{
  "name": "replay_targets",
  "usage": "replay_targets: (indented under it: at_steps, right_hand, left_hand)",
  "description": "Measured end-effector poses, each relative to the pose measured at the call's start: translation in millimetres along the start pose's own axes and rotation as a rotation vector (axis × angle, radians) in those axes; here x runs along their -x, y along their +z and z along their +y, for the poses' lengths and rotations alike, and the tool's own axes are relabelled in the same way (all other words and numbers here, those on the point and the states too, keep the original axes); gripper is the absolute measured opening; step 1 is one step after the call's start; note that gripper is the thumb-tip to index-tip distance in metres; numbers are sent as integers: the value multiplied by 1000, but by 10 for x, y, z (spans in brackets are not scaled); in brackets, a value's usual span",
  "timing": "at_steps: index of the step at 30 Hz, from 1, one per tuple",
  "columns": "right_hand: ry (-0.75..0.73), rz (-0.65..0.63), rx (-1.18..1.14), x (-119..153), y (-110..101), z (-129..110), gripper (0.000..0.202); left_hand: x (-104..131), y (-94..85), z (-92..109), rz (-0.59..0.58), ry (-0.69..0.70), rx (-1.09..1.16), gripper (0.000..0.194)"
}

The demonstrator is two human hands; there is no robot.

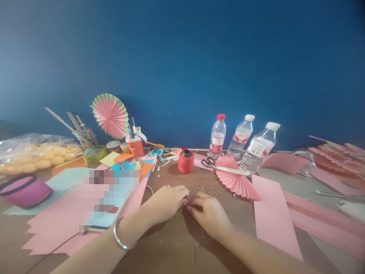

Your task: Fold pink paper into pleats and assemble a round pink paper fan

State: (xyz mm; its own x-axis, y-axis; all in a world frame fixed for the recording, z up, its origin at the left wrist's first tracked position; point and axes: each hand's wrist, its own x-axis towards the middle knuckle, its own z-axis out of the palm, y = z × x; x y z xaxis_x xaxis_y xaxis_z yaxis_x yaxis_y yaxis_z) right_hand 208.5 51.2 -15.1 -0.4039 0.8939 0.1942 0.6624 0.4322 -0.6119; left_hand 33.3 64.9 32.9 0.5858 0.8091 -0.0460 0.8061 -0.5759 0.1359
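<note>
Over the brown tabletop (159, 249), my left hand (169, 201) and my right hand (211, 215) meet with fingertips pinched together. A tiny pale bit shows between them, too small to name. A silver bangle (116, 235) circles my left wrist. Just beyond my fingers lie many tiny dark specks (201, 186), loosely scattered. Farther back stands a short red cylinder with a dark top (186, 163). To its right, a pink pleated paper fan (235, 182) lies with a pale stick across it, beside black-handled scissors (208, 163).
Water bottles (218, 137) stand along the blue wall. Pink paper sheets (273, 213) cover the right side. At left are more paper, a blurred-out phone-like object, a pink-purple fabric ring (25, 192), a bag of yellow balls (42, 154), a red pen cup (135, 147) and a round watermelon-coloured fan (110, 116).
</note>
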Motion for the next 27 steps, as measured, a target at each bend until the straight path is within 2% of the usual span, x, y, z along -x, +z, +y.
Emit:
replay_targets:
  at_steps: [8, 10, 12, 14, 17, 20, 22, 24, 27]
  right_hand:
    - [43, 40, -60, -22, 9, 3, 16]
    - [45, 38, -56, -24, 8, 3, 16]
    - [50, 32, -50, -27, 8, 3, 17]
    - [63, 23, -41, -29, 9, 2, 17]
    - [80, 16, -27, -28, 9, -1, 18]
    - [78, 11, -35, -23, 6, 1, 19]
    - [74, 15, -47, -23, 5, 3, 18]
    - [77, 23, -56, -26, 8, 7, 17]
    - [93, 29, -62, -32, 16, 10, 16]
  left_hand:
    - [-31, 10, -42, 87, 130, -99, 13]
    - [-45, -14, -60, 112, 123, -151, 14]
    - [-54, -46, -71, 147, 59, -174, 18]
    - [-58, -71, -65, 174, -51, -92, 22]
    - [-73, -59, -31, 184, -180, 161, 22]
    - [-100, 23, -10, 209, -158, 345, 24]
    - [-109, 83, -24, 248, -106, 451, 38]
    - [-102, 119, -50, 320, -131, 499, 45]
    - [-62, 128, -60, 337, -244, 487, 24]
